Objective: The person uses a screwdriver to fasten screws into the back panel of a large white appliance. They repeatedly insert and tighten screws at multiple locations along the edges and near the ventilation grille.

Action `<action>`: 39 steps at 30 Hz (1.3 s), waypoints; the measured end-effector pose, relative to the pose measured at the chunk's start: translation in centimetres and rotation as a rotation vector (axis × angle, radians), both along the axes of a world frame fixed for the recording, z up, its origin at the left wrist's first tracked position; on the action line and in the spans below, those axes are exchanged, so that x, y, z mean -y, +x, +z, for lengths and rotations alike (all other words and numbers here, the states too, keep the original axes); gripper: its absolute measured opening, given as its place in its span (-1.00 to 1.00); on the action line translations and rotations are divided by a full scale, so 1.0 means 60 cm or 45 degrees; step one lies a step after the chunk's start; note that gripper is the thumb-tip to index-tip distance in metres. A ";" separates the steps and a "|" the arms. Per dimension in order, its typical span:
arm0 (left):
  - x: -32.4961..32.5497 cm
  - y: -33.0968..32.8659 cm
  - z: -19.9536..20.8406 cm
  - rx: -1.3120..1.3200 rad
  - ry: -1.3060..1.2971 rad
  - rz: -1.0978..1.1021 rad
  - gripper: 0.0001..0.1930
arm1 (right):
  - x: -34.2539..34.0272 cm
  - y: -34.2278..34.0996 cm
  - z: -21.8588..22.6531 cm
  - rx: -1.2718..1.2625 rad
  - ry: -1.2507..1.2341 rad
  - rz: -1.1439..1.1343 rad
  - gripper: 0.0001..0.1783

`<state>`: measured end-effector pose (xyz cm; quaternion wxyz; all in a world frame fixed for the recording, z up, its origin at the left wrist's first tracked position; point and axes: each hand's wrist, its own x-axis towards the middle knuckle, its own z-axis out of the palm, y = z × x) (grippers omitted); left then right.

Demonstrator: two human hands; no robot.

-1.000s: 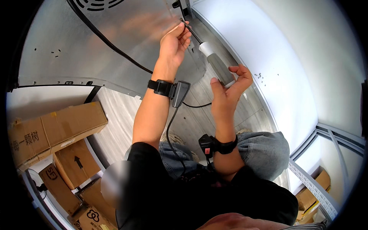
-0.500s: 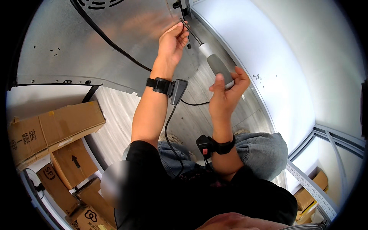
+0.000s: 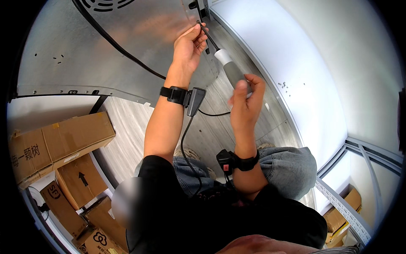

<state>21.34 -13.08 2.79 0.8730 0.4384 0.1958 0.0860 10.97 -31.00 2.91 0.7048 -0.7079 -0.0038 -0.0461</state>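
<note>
A screwdriver (image 3: 232, 70) with a grey and white handle slants up and left, its tip meeting the edge of a bare metal panel (image 3: 131, 46). My right hand (image 3: 246, 101) closes its fingers and thumb round the lower end of the handle. At the tip, my left hand (image 3: 188, 48) pinches the dark shaft (image 3: 209, 37) close to the panel's edge. Whether a screw sits under those fingertips is hidden. A thick black cable (image 3: 112, 42) hangs across the panel, left of my left hand.
Cardboard boxes (image 3: 63, 142) are stacked at the lower left. A white wall (image 3: 279, 55) curves along the right, beside the wood-look floor (image 3: 211, 127). A metal rack (image 3: 344, 207) with another carton (image 3: 338, 220) stands at the lower right. A thin wire (image 3: 184, 146) hangs from my left wrist device.
My right hand has turned and shifted slightly left, with its fingers curled in more on the handle. The handle tilts a little further upright. My left hand stays almost still.
</note>
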 end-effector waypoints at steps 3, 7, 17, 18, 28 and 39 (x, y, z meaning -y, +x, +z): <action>-0.001 0.002 -0.004 0.014 0.002 -0.010 -0.83 | -0.012 0.001 -0.008 0.482 -0.272 -0.189 -0.45; -0.003 0.004 -0.008 0.009 0.005 -0.023 -0.82 | -0.012 -0.005 0.027 -0.052 0.196 -0.084 -0.45; 0.000 0.003 -0.001 -0.021 0.018 -0.037 -0.81 | -0.018 -0.004 -0.004 0.133 0.113 -0.170 -0.47; -0.001 0.002 -0.001 -0.024 0.020 -0.037 -0.81 | -0.013 -0.005 0.009 -0.085 0.198 -0.076 -0.46; -0.005 0.005 -0.005 -0.001 0.020 -0.092 -0.79 | -0.020 -0.007 -0.008 0.079 0.179 -0.195 -0.43; -0.004 0.002 -0.004 0.026 0.011 -0.087 -0.80 | -0.021 -0.011 -0.010 0.034 0.147 -0.125 -0.45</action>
